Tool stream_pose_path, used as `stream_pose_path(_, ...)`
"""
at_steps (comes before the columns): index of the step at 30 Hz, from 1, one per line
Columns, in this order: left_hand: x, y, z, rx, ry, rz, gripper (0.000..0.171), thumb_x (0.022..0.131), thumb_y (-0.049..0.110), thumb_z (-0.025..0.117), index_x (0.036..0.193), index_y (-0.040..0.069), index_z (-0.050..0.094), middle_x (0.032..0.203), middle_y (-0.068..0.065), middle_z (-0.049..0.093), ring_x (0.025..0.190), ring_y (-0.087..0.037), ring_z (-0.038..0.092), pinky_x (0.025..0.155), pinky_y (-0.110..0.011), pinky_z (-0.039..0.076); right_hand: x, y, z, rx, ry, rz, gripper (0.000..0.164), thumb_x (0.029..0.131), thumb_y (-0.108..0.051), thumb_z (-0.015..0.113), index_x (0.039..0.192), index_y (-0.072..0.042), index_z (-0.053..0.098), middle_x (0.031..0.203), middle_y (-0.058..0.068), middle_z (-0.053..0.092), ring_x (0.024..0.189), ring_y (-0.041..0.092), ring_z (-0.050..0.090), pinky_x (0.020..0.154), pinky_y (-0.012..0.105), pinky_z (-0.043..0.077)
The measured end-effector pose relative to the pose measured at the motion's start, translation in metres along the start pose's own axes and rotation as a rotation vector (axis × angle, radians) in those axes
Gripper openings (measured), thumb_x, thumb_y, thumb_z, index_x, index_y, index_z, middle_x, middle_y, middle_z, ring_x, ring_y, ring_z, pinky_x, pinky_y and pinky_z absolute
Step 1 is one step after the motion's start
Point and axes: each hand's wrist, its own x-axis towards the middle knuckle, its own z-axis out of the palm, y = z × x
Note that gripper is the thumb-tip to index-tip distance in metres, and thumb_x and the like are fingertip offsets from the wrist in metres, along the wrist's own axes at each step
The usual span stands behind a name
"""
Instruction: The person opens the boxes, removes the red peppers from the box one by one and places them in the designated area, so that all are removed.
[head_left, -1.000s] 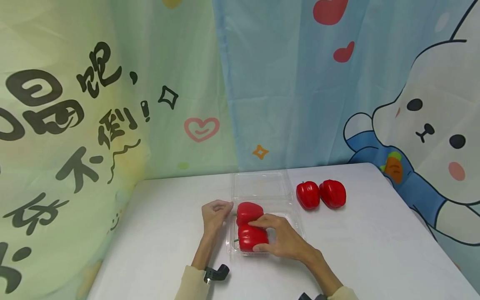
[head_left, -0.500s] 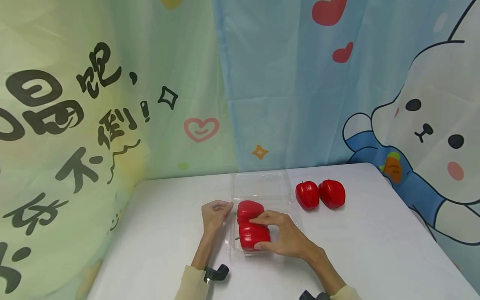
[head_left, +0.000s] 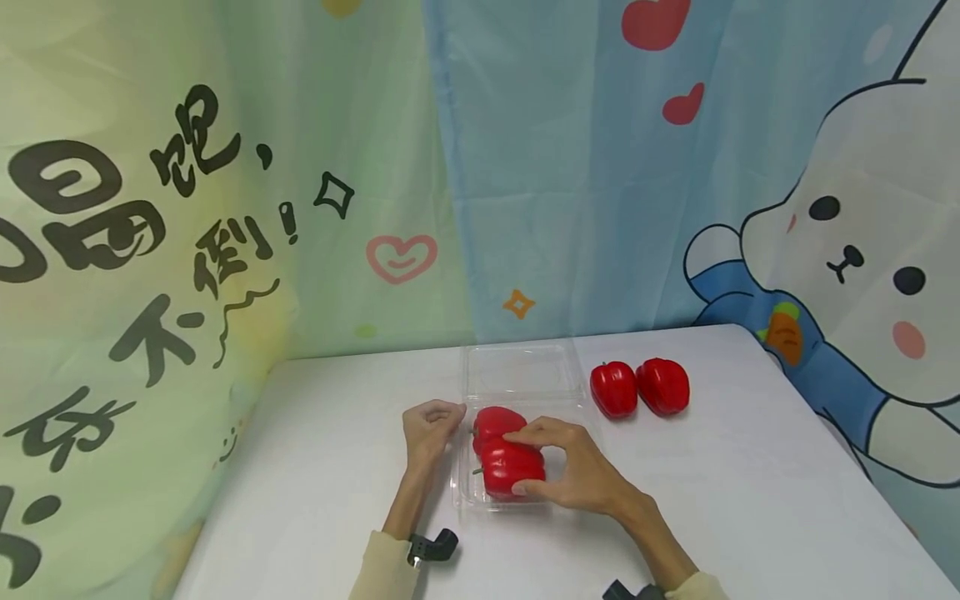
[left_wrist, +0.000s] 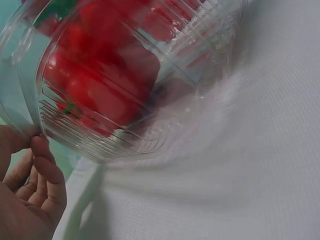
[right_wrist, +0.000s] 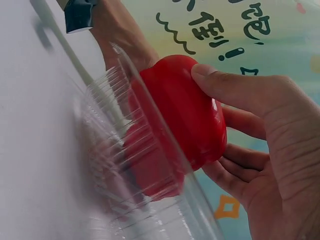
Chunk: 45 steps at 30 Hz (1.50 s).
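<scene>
My left hand (head_left: 431, 429) pinches the left rim of a clear plastic clamshell container (left_wrist: 145, 150) between thumb and fingertips. The container lies open on the table, its lid (head_left: 517, 371) folded back. My right hand (head_left: 573, 467) holds a red bell pepper (right_wrist: 175, 110) with the thumb on one side and fingers on the other. In the right wrist view this pepper reaches above the container's rim. A second red bell pepper (head_left: 495, 423) sits in the container just behind the held one, partly covered by it. Both have green stems turned left.
Two more red bell peppers, one (head_left: 614, 390) beside the other (head_left: 663, 387), lie on the white table (head_left: 337, 467) right of the lid. A printed curtain (head_left: 375, 167) hangs behind the table's back edge.
The held bell pepper has shifted slightly up and right with my right hand, and now overlaps the pepper behind it more. My left hand keeps its place on the rim.
</scene>
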Motion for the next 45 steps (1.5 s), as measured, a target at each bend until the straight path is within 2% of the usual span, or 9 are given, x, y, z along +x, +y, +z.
stream_pose_path(3, 0.001, 0.001, 0.000, 0.012, 0.005, -0.006, 0.021, 0.094, 0.019, 0.083, 0.089, -0.001, 0.081, 0.083, -0.020, 0.081, 0.070, -0.014, 0.067, 0.064, -0.025, 0.054, -0.001, -0.002, -0.004, 0.018, 0.043, 0.007, 0.065, 0.079, -0.033, 0.097, 0.139, -0.022, 0.076, 0.126, -0.007, 0.078, 0.115, 0.015, 0.073, 0.093, 0.037, 0.066)
stream_pose_path(7, 0.002, 0.002, -0.001, 0.024, 0.011, -0.007, 0.019, 0.093, 0.016, 0.083, 0.089, -0.001, 0.081, 0.080, -0.018, 0.080, 0.067, -0.012, 0.067, 0.063, -0.023, 0.053, -0.004, -0.002, -0.012, 0.035, 0.115, 0.013, 0.063, 0.078, -0.029, 0.099, 0.136, -0.025, 0.077, 0.126, -0.008, 0.079, 0.113, 0.012, 0.073, 0.092, 0.035, 0.066)
stream_pose_path(18, 0.003, 0.004, -0.002, 0.032, 0.024, -0.017, 0.016, 0.092, 0.014, 0.083, 0.088, -0.002, 0.080, 0.078, -0.016, 0.080, 0.067, -0.010, 0.065, 0.062, -0.023, 0.052, -0.019, 0.005, -0.037, -0.021, 0.294, 0.069, 0.067, 0.075, -0.019, 0.100, 0.138, -0.019, 0.076, 0.127, -0.001, 0.080, 0.111, 0.012, 0.072, 0.088, 0.027, 0.064)
stream_pose_path(25, 0.002, 0.004, -0.001, 0.038, 0.022, -0.029, 0.016, 0.093, 0.015, 0.083, 0.088, -0.001, 0.080, 0.080, -0.017, 0.080, 0.068, -0.013, 0.067, 0.065, -0.022, 0.054, -0.028, 0.009, -0.048, -0.081, 0.408, 0.111, 0.068, 0.075, -0.016, 0.100, 0.139, -0.015, 0.075, 0.126, 0.002, 0.079, 0.111, 0.000, 0.066, 0.088, 0.023, 0.062)
stream_pose_path(30, 0.002, 0.004, -0.001, 0.041, 0.024, -0.030, 0.015, 0.093, 0.014, 0.083, 0.088, 0.000, 0.081, 0.081, -0.017, 0.081, 0.068, -0.013, 0.067, 0.066, -0.022, 0.054, -0.034, 0.012, -0.052, -0.143, 0.497, 0.161, 0.071, 0.074, -0.016, 0.101, 0.139, -0.018, 0.075, 0.126, 0.004, 0.079, 0.110, 0.001, 0.065, 0.086, 0.021, 0.061)
stream_pose_path(34, 0.002, 0.004, -0.001, 0.026, 0.018, -0.023, 0.015, 0.093, 0.013, 0.083, 0.088, -0.001, 0.081, 0.080, -0.018, 0.080, 0.067, -0.012, 0.067, 0.065, -0.022, 0.053, -0.039, 0.016, -0.055, -0.163, 0.553, 0.199, 0.070, 0.074, -0.015, 0.100, 0.139, -0.017, 0.075, 0.126, 0.008, 0.079, 0.107, 0.002, 0.064, 0.086, 0.010, 0.055)
stream_pose_path(38, 0.002, 0.002, 0.000, 0.007, 0.011, -0.021, 0.014, 0.092, 0.012, 0.083, 0.088, -0.002, 0.080, 0.079, -0.021, 0.079, 0.065, -0.011, 0.066, 0.063, -0.021, 0.052, -0.043, 0.020, -0.057, -0.162, 0.613, 0.223, 0.068, 0.075, -0.012, 0.099, 0.139, -0.016, 0.075, 0.125, 0.011, 0.078, 0.101, -0.004, 0.064, 0.088, 0.004, 0.050)
stream_pose_path(42, 0.003, 0.001, 0.000, 0.002, 0.009, -0.021, 0.014, 0.092, 0.011, 0.083, 0.088, -0.001, 0.080, 0.078, -0.022, 0.079, 0.064, -0.012, 0.066, 0.062, -0.021, 0.051, -0.047, 0.024, -0.056, -0.162, 0.695, 0.250, 0.067, 0.076, -0.013, 0.099, 0.139, -0.014, 0.076, 0.123, 0.012, 0.079, 0.093, -0.006, 0.065, 0.088, 0.002, 0.049)
stream_pose_path(45, 0.003, 0.002, 0.001, 0.002, 0.007, -0.020, 0.013, 0.092, 0.010, 0.083, 0.087, -0.001, 0.080, 0.078, -0.022, 0.079, 0.064, -0.014, 0.067, 0.062, -0.021, 0.051, -0.050, 0.026, -0.053, -0.169, 0.767, 0.274, 0.067, 0.076, -0.013, 0.099, 0.138, -0.013, 0.076, 0.120, 0.014, 0.080, 0.091, -0.001, 0.066, 0.086, 0.003, 0.050)
